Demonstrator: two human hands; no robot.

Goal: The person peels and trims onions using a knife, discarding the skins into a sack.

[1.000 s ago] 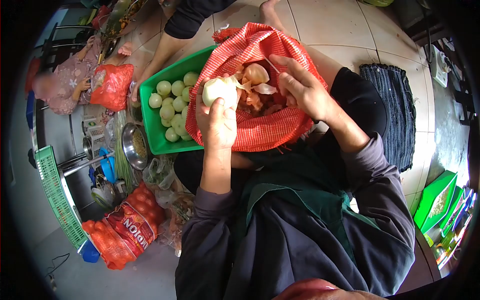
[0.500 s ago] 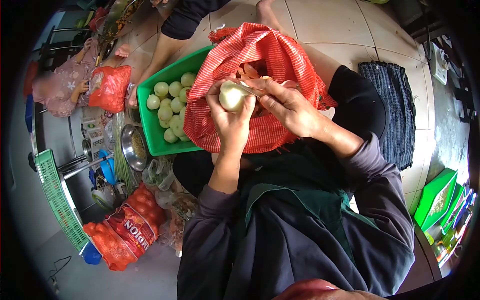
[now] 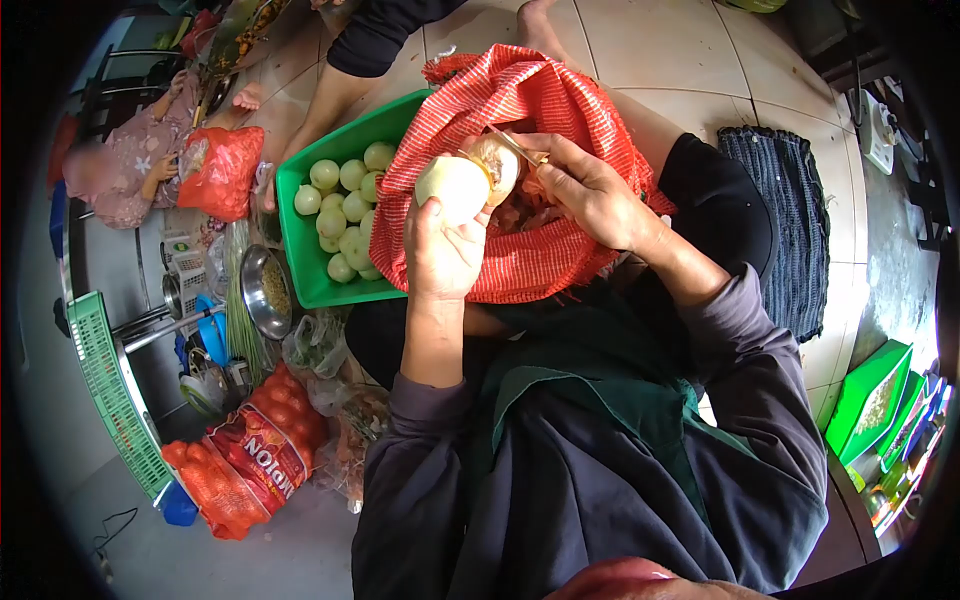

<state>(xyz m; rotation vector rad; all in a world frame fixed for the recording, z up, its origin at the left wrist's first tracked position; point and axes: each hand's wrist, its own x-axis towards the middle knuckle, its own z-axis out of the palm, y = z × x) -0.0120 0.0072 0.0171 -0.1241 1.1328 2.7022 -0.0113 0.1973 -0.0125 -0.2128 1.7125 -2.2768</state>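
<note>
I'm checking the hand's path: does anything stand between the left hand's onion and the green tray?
Yes, the left edge of the red sack, overlapping the tray in view; the onion in the left hand seems held above it.

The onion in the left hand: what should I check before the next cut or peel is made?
1. Onion in the left hand: ok, fingers around it, thumb on the near side.
2. Knife in the right hand: ok.
3. Left fingertips clear of the blade: cannot tell, some are hidden behind the onion.
4. Skin fully off: cannot tell, a piece of peel sits between onion and knife, perhaps attached.
5. Striped red sack open beneath the hands: ok.
6. Green tub within reach: probably ok, it stands beside the sack, holding peeled onions.
</note>
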